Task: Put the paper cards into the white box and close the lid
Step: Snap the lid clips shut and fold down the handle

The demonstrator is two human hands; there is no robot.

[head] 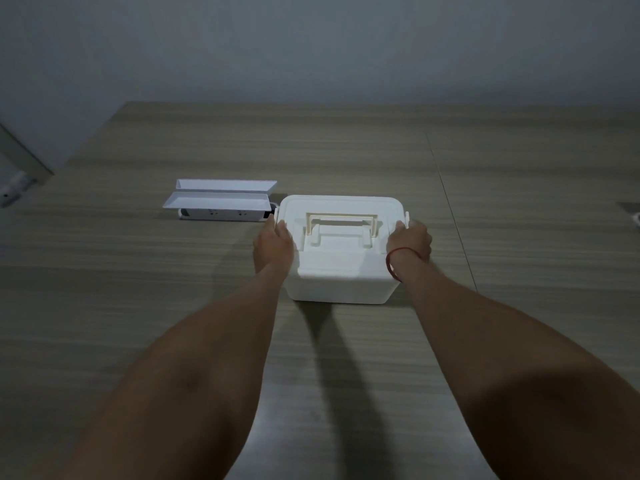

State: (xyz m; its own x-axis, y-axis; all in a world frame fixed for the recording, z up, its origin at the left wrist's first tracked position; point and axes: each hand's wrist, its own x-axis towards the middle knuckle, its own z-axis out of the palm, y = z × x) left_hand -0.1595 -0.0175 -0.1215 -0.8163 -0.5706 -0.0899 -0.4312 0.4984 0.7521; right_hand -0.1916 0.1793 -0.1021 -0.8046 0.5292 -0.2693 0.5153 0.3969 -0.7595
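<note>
Nearest the camera, two bare forearms reach forward over a wood-grain table (138, 271). Left hand (273, 244) and right hand (408, 242), a red string (393, 263) at its wrist, clasp opposite ends of the white box (337, 268), lid (337, 216) on. Behind it, to the left, folded paper cards (221, 194) lie on a power strip (225, 214).

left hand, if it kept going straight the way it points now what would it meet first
Most likely the power strip with paper cards on it, just beyond the left hand, whose fingers already touch the white box.
</note>
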